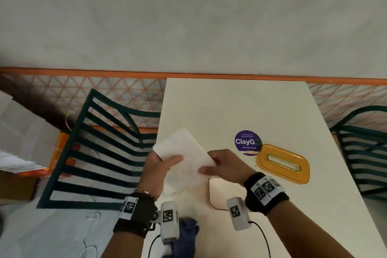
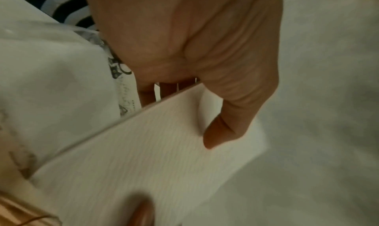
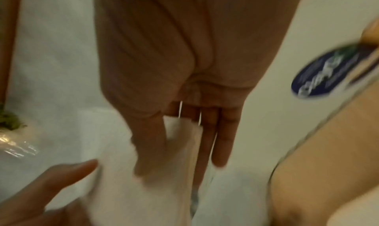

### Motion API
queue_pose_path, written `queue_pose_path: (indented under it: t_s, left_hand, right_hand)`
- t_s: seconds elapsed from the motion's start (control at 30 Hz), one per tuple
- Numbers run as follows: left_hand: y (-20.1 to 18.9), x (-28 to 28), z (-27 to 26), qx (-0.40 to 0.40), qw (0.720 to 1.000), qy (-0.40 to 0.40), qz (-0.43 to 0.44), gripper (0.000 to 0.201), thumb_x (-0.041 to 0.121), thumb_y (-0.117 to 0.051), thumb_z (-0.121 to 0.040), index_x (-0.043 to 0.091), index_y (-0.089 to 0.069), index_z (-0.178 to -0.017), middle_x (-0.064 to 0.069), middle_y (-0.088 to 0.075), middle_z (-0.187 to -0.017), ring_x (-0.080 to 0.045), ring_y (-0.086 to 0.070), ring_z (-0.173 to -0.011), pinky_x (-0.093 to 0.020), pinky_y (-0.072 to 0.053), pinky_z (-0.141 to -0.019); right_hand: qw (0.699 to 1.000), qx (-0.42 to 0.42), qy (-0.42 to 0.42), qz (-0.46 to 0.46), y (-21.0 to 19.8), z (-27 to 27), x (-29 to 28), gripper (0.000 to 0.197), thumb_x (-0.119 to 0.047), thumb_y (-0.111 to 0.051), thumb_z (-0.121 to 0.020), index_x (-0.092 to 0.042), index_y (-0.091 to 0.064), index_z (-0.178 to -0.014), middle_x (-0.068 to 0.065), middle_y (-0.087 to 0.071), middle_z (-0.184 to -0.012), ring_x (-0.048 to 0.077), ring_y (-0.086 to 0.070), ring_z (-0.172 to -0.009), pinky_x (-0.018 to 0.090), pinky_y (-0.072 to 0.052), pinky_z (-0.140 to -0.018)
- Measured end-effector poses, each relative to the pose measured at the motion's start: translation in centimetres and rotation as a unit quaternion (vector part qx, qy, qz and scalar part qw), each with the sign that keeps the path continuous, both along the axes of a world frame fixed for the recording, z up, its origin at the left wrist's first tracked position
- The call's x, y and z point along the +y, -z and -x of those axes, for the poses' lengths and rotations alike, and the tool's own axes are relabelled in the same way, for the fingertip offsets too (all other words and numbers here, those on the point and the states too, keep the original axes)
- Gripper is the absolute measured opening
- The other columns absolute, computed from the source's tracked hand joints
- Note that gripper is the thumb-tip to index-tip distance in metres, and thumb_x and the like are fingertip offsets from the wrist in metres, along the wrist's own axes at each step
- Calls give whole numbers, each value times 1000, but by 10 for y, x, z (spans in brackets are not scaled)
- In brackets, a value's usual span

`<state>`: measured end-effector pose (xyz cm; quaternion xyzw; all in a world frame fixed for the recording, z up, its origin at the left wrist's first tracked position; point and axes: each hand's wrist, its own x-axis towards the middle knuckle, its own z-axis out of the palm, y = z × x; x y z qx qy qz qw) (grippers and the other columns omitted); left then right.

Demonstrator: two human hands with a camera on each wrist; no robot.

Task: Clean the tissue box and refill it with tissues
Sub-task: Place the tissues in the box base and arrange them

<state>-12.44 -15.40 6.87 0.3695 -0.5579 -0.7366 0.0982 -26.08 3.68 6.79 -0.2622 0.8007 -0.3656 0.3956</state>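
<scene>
A dark green slatted chair (image 1: 100,153) is seen off the table's left edge. Above the near left part of the white table (image 1: 240,107), a stack of white tissues (image 1: 184,153) is held between both hands. Its left end is gripped by the left hand (image 1: 159,170), thumb pressed on top and fingers (image 2: 146,94) curled beneath. Below the stack, a clear plastic wrapper (image 1: 177,184) lies at the table's left edge, its printed film visible in the left wrist view. The stack's right end is pinched by the right hand (image 1: 225,166), thumb on the upper face and fingers (image 3: 222,140) extended along the underside. Beneath the hands, the open tissue box (image 1: 209,191) is largely hidden; only part of its orange rim is shown. A blue cloth (image 1: 188,234) lies at the near edge between the wrists. Toward the right edge, a round purple sticker (image 1: 248,142) is fixed to the table, and the orange slotted box lid (image 1: 283,163) rests just beside it.
</scene>
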Motion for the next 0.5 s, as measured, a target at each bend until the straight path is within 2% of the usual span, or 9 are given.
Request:
queue_pose_path:
  t_s: [0.1,0.2,0.27,0.33,0.37,0.4,0.47,0.5]
  left_hand:
    - [-6,9,4,-25,996,75,32,47,9,-85,-78,24,-66,-118,-3,-77,-108,-22,-74,-99,-43,-61,-86]
    - [1,34,8,-70,979,188,49,45,18,-88,-77,21,-68,-117,1,-80,-106,-20,-76,-100,-39,-62,-86]
    - [11,56,11,-109,962,238,73,35,21,-87,-79,21,-72,-110,3,-81,-102,-18,-77,-96,-38,-63,-80]
    - [24,77,15,-158,948,248,124,28,28,-87,-77,21,-74,-100,3,-81,-93,-17,-78,-87,-41,-65,-75]
    - [30,87,18,-182,937,249,164,26,33,-87,-75,21,-74,-94,4,-80,-88,-15,-77,-83,-39,-65,-73]
    - [35,96,21,-203,924,250,205,26,37,-86,-74,21,-72,-89,6,-78,-82,-11,-74,-78,-34,-64,-71]
    - [37,113,26,-234,901,249,269,22,38,-82,-77,24,-66,-82,11,-69,-74,-5,-66,-71,-19,-52,-63]
    - [39,120,28,-243,894,244,287,21,37,-80,-79,25,-64,-82,12,-67,-74,-7,-64,-72,-18,-48,-63]
  right_hand:
    - [999,-36,-19,-25,-14,13,47,32,-46,-83,-76,-19,-73,-89,0,-76,-87,11,-69,-76,29,-54,-71]
    - [992,-110,60,-15,-8,19,91,34,-38,-84,-78,-14,-74,-100,2,-79,-93,14,-75,-84,26,-59,-73]
    - [977,-159,146,-2,3,19,115,39,-33,-85,-78,-9,-72,-107,5,-79,-97,20,-76,-88,32,-61,-76]
    - [957,-198,211,0,16,17,133,43,-30,-87,-76,-7,-71,-108,7,-79,-101,25,-76,-94,43,-61,-88]
    - [952,-207,227,-3,23,15,140,41,-27,-88,-76,-6,-71,-107,8,-79,-101,26,-75,-95,45,-60,-90]
    - [951,-202,234,-11,30,13,145,39,-23,-88,-75,-6,-72,-105,8,-79,-99,27,-76,-94,45,-60,-91]
    - [957,-155,241,-39,40,10,149,34,-21,-90,-72,-10,-75,-100,6,-79,-94,27,-75,-90,41,-62,-86]
    - [959,-121,250,-58,45,9,148,32,-22,-90,-71,-12,-76,-98,3,-79,-91,25,-74,-86,37,-62,-81]
